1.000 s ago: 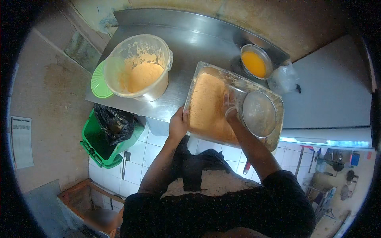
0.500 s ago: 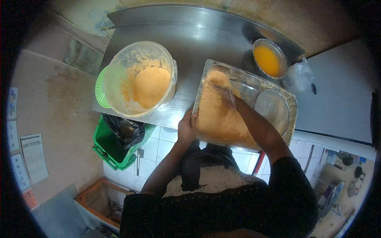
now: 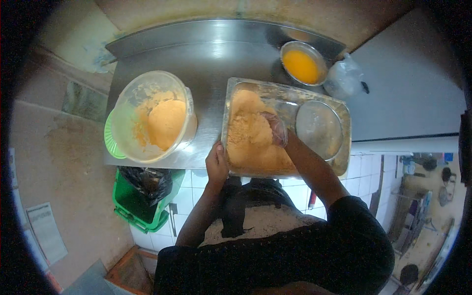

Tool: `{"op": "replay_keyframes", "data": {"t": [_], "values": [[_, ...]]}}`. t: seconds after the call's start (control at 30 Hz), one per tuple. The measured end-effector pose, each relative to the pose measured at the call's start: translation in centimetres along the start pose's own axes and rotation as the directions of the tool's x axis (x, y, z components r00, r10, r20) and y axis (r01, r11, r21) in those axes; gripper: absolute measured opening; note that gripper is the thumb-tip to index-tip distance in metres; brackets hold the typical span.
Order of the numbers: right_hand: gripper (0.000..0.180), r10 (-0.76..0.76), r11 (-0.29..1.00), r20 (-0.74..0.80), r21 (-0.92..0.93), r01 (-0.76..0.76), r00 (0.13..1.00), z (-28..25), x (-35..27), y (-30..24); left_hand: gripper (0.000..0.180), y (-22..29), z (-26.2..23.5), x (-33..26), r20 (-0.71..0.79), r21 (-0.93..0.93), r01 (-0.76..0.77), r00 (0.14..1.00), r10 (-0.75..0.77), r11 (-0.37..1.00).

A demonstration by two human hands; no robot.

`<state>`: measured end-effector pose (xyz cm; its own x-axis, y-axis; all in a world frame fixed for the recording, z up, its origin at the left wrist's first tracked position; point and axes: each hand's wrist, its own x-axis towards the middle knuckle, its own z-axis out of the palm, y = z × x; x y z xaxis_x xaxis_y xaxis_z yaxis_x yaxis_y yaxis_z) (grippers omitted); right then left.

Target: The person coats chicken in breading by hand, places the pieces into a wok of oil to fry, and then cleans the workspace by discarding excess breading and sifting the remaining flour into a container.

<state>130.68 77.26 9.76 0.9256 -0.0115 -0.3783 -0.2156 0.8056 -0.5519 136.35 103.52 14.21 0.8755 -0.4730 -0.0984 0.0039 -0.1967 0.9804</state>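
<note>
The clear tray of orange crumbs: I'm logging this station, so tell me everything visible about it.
The clear rectangular tray looks like plastic and lies flat on the steel table, its near edge at the table's front. Orange crumb coating is heaped in its left half; a round metal bowl sits in its right half. The left hand grips its near left edge, and the gloved right hand presses into the crumbs.

The person's left hand [image 3: 217, 164] is curled, fingers bent over an edge and gripping it, knuckles facing up. Its forearm runs down and slightly left toward the torso, elbow bent and held close to the body. The right hand [image 3: 274, 129] is covered in a thin clear glove, fingers bunched and pointing down and left. The right forearm stretches up and left from a dark short sleeve, nearly straight at the elbow.
</note>
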Motion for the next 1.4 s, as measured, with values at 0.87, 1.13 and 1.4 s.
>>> {"op": "replay_keyframes", "data": {"t": [0.87,1.13,1.4], "values": [[0.055,0.047,0.868,-0.646,-0.351,-0.352,0.762,3.0,-2.9,4.1,0.044,-1.4,-0.8,0.1,-0.014,0.049,-0.033,0.999,0.034,0.998],[0.054,0.164,0.857,-0.237,-0.445,-0.258,0.957,4.2,1.2,5.7,0.049,-2.6,-1.3,-0.4,-0.049,-0.011,-0.101,0.994,0.1,0.995],[0.06,0.036,0.998,-0.187,0.055,-0.026,0.982,2.1,-2.0,4.1,0.053,-3.5,-0.7,-0.3,-0.027,-0.153,-0.058,0.998,0.055,0.987]]}}
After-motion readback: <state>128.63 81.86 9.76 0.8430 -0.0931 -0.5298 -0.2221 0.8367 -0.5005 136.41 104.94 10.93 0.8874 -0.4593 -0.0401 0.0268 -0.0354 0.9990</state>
